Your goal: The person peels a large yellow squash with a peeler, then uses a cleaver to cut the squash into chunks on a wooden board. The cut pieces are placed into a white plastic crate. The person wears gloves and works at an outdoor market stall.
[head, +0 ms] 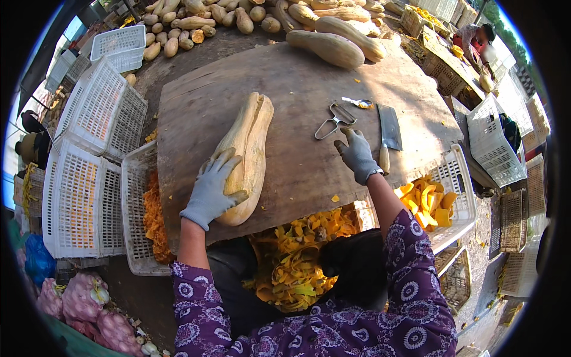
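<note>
My gloved left hand [215, 187] rests with spread fingers on the lower left side of a long tan squash [247, 165], which lies lengthwise on the wooden board [294, 147] and has a groove along its upper part. My gloved right hand [357, 154] hovers empty at the board's right, fingers apart. Just beyond its fingertips is a metal Y-shaped peeler [335, 120]. A cleaver [389, 127] with a wooden handle lies right of that hand. Above the peeler sits a small spoon-like metal tool [357, 102] with orange bits on it. Two whole squashes [328, 48] lie at the board's far edge.
White plastic crates stand left, one with orange squash pulp [156, 223]. At right, a crate [464, 196] holds cut squash pieces [428, 201]. Peelings [299, 263] lie between my knees. More squashes [245, 20] are piled beyond the board. Another person [475, 42] works at far right.
</note>
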Motion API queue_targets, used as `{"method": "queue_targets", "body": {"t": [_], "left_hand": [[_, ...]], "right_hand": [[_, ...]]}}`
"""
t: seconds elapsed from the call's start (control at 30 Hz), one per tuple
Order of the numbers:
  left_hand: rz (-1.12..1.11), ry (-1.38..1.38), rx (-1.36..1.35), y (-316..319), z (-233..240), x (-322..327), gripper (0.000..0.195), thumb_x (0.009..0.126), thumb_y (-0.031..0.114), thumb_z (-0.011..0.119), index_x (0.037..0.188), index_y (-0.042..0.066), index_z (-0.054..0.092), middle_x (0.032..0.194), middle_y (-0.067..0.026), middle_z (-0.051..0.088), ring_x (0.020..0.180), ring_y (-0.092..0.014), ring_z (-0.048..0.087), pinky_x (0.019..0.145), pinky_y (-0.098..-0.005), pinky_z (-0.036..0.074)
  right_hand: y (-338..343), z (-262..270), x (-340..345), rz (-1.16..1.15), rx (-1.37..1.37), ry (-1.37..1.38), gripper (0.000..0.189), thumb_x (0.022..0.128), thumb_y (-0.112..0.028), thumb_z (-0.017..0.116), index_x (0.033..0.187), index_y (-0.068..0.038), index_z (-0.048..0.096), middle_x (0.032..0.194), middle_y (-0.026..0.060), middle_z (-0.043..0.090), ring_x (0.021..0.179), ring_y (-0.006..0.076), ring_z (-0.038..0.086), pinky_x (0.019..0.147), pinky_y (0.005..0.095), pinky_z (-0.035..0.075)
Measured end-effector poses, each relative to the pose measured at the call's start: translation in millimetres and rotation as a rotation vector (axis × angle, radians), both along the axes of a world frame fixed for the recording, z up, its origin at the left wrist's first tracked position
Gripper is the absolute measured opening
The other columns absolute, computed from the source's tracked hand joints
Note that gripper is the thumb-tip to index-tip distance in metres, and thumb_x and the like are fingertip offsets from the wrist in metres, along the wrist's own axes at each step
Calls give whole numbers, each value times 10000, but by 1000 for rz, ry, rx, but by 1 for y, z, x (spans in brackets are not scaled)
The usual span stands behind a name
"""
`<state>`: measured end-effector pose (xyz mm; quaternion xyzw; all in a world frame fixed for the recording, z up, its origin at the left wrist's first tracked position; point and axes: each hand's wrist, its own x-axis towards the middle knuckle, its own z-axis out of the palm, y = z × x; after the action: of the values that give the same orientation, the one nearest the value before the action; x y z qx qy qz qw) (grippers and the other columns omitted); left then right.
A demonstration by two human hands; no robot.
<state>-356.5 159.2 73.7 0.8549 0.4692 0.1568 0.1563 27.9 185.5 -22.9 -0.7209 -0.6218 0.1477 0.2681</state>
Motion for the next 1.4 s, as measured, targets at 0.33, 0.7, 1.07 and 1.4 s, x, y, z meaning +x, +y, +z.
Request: {"method": "queue_targets", "body": {"t": [0.33,0.7,1.07,1.4], "left_hand": [[457,-9,15,22,-16,-80,627,777,-32,617,1388,44,496,1470,-187,448,1373,-346,409,1140,-375,346],[617,-178,232,47,-48,-44,695,782,67,743,1398,58,423,1392,-233,396,1274,-391,453,1069,-421,409],[742,-354,243,51,-62,-35,700,753,57,774,1371,98,447,1431,-273,280,1264,-424,421,1065,-432,396],[661,-390,312,64,-86,-36,772,773,97,733,1457,124,377,1512,-276,266,1378,-463,282,1154,-495,262]], "right_hand": [[51,-15,1,-13,-21,-78,500,877,-338,658,1292,-74,570,1198,243,603,1087,428,592,911,461,493],[66,-17,-19,-16,-141,-276,201,866,-285,625,973,-119,661,1110,225,612,956,420,619,797,508,517],[39,-9,-38,61,-190,464,240,820,-216,674,974,-33,658,981,186,685,859,279,679,795,362,530],[-11,30,-99,343,-391,497,373,946,-277,568,1199,-10,630,1065,162,693,965,242,654,864,339,514]]}}
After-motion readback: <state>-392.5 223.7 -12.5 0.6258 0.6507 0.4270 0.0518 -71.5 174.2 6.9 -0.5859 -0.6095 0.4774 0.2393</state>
